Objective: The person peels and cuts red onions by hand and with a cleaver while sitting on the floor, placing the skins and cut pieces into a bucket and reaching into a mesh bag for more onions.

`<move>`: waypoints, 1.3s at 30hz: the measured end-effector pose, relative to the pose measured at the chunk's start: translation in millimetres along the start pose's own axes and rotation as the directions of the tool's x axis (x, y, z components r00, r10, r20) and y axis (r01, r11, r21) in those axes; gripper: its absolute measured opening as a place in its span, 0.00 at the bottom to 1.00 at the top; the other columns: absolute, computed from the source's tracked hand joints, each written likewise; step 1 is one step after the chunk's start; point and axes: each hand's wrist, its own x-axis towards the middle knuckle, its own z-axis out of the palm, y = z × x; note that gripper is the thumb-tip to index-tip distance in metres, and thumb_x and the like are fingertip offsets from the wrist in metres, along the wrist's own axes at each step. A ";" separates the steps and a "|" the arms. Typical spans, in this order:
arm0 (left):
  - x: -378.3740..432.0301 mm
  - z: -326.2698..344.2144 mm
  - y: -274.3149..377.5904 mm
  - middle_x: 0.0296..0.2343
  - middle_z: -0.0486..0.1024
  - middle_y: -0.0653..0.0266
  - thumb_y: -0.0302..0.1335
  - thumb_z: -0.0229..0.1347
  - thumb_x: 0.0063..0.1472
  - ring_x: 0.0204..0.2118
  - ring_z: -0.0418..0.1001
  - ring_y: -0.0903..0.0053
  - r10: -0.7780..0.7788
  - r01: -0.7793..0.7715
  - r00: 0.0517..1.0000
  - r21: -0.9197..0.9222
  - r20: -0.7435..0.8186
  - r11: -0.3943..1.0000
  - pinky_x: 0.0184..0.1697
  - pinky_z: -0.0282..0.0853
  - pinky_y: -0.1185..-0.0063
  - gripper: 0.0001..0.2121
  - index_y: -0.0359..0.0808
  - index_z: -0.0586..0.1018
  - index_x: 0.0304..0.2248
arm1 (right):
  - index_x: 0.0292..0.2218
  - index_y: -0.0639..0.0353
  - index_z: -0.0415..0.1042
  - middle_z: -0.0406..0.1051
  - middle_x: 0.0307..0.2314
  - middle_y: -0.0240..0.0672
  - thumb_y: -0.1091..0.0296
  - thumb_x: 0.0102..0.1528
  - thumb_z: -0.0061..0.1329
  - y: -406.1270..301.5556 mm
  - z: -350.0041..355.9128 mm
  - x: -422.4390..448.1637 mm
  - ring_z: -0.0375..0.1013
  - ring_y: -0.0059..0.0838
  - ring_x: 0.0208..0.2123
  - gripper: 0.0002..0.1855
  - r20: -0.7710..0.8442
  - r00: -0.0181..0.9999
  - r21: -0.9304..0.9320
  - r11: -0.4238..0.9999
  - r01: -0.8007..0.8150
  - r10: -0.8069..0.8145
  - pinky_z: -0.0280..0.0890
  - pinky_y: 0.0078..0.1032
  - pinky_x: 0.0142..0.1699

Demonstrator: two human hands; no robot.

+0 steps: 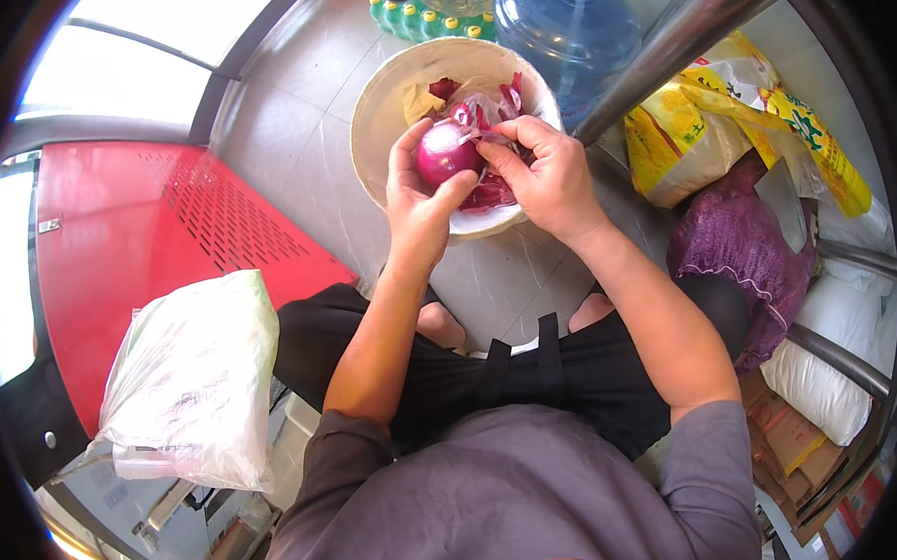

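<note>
My left hand [423, 187] is closed around a red onion [447, 154], its thumb along the lower side. My right hand [545, 172] pinches a strip of papery onion skin [493, 137] at the onion's right side, between thumb and forefinger. The strip still touches the onion. Both hands are over a round whitish bin [379, 144] standing on the floor. Loose dark red skins [488, 196] and clear plastic film lie in the bin, partly hidden behind the hands.
Behind the bin stand a large blue water bottle [569, 31] and green bottles [426, 22]. A purple mesh sack [743, 244] and yellow plastic bags [682, 131] are at the right. A red perforated metal panel [116, 242] and a white plastic bag [198, 381] stand at the left.
</note>
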 end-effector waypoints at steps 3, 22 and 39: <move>-2.2 4.2 -0.7 0.54 0.74 0.54 0.16 0.70 0.55 0.56 0.78 0.68 -0.014 0.014 1.000 0.066 -0.003 0.998 0.61 0.77 0.71 0.39 0.32 0.66 0.65 | 0.45 0.69 0.81 0.81 0.34 0.55 0.64 0.64 0.61 6.4 5.1 -3.7 0.82 0.55 0.38 0.16 -0.052 0.998 -0.051 0.998 -0.030 0.028 0.75 0.40 0.45; 9.5 -4.6 -3.9 0.58 0.70 0.45 0.17 0.54 0.48 0.62 0.72 0.54 -0.096 0.150 0.986 -0.489 0.134 0.859 0.69 0.69 0.58 0.36 0.31 0.67 0.61 | 0.52 0.70 0.68 0.80 0.34 0.43 0.70 0.69 0.51 10.4 9.6 2.5 0.86 0.35 0.29 0.15 0.035 0.901 0.425 0.810 -0.406 0.433 0.83 0.29 0.31; -0.8 3.6 3.3 0.53 0.76 0.54 0.18 0.72 0.54 0.53 0.80 0.67 0.009 -0.009 1.000 -0.025 0.011 1.000 0.59 0.78 0.71 0.36 0.32 0.71 0.62 | 0.52 0.63 0.66 0.74 0.41 0.40 0.83 0.66 0.46 25.9 6.3 5.3 0.80 0.27 0.35 0.14 -0.067 0.907 0.472 0.814 -0.338 0.415 0.86 0.27 0.34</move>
